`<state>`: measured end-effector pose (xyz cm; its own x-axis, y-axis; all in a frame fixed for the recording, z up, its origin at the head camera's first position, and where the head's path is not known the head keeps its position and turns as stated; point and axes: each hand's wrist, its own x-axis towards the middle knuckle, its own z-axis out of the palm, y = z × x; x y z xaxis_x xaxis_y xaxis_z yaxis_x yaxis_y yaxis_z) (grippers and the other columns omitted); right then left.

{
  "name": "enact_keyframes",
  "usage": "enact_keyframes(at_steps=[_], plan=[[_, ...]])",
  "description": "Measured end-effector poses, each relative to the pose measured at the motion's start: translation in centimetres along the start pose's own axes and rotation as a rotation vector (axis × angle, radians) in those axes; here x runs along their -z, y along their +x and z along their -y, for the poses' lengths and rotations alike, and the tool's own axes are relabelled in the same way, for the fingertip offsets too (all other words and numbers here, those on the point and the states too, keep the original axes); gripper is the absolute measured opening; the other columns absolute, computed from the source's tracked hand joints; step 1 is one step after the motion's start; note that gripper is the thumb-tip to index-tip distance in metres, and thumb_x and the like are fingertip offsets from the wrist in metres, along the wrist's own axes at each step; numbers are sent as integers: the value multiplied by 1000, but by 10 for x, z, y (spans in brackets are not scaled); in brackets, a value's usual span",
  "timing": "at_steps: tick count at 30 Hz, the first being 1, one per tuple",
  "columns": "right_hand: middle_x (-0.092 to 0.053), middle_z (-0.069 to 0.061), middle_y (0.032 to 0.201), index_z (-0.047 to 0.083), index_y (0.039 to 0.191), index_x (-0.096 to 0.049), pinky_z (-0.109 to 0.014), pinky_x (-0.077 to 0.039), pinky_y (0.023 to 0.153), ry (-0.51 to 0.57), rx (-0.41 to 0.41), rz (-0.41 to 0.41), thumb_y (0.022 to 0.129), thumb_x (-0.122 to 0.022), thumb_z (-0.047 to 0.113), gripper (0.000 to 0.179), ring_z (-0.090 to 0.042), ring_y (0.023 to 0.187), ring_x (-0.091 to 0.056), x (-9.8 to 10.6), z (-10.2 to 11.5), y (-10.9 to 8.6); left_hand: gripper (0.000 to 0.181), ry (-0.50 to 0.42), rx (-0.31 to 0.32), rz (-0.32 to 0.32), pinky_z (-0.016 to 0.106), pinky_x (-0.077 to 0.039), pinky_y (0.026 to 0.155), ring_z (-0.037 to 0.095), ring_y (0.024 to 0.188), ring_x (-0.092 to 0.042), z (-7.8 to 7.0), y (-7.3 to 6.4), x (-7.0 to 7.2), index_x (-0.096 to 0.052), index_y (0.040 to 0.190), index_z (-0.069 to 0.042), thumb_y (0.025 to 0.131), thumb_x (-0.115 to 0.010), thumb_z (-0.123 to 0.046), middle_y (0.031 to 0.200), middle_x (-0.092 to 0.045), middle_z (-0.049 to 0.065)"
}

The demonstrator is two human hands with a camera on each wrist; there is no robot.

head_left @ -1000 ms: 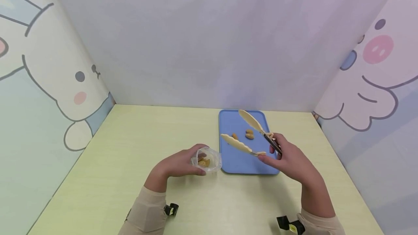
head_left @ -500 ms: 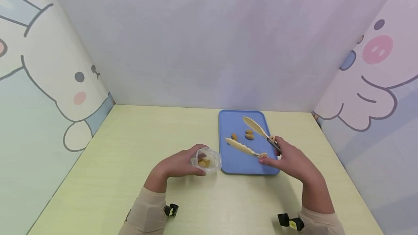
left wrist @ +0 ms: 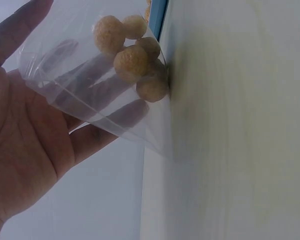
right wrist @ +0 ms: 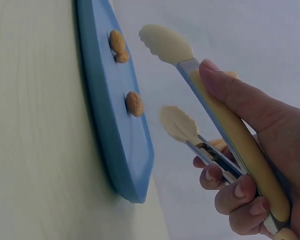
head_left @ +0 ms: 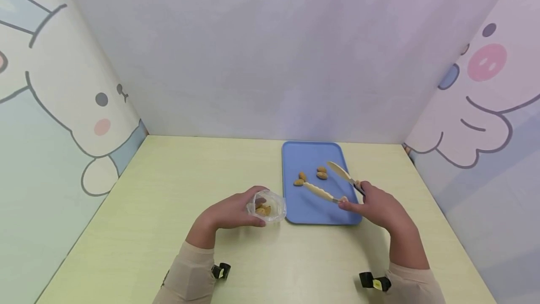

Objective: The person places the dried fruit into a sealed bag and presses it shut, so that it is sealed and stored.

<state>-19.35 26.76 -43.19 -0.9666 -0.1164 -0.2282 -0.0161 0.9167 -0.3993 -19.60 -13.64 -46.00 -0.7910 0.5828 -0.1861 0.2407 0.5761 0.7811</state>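
My left hand holds a clear plastic bag with its mouth spread, low over the table. Several round brown balls lie at the bottom of the bag. In my right hand are food tongs with cream scalloped tips, standing apart with nothing between them. The tongs hang over a blue tray. On the tray sit two pairs of brown balls, a left pair near one tong tip and another pair between the tips and farther back.
A pale yellow wood-grain table bears the tray at its back right. A plain wall rises behind it. Side walls with cartoon animals flank the table.
My right hand has shifted slightly right, and the tong tips have come rightward and toward me, narrowing their gap. The front left ball on the tray now shows. My left hand stays put.
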Motion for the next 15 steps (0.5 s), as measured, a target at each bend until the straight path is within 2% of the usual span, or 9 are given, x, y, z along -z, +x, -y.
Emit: enact_keyframes(at_steps=[8, 15], plan=[[-63, -13, 106, -4, 133, -44, -38, -44, 65, -33, -25, 53, 77, -59, 78, 100, -23, 83, -58, -5, -7, 3, 78, 6, -2, -5, 46, -43, 98, 18, 118, -55, 1, 0, 0, -34, 143, -41, 79, -77, -52, 134, -60, 1], [-62, -23, 124, -3, 138, -43, -46, -48, 73, -52, -18, 51, 78, -55, 80, 103, -29, 94, -63, -10, -11, 5, 79, 17, 0, -11, 43, -44, 96, 15, 113, -56, 0, 0, 0, -34, 143, -40, 78, -77, -52, 131, -60, -2]])
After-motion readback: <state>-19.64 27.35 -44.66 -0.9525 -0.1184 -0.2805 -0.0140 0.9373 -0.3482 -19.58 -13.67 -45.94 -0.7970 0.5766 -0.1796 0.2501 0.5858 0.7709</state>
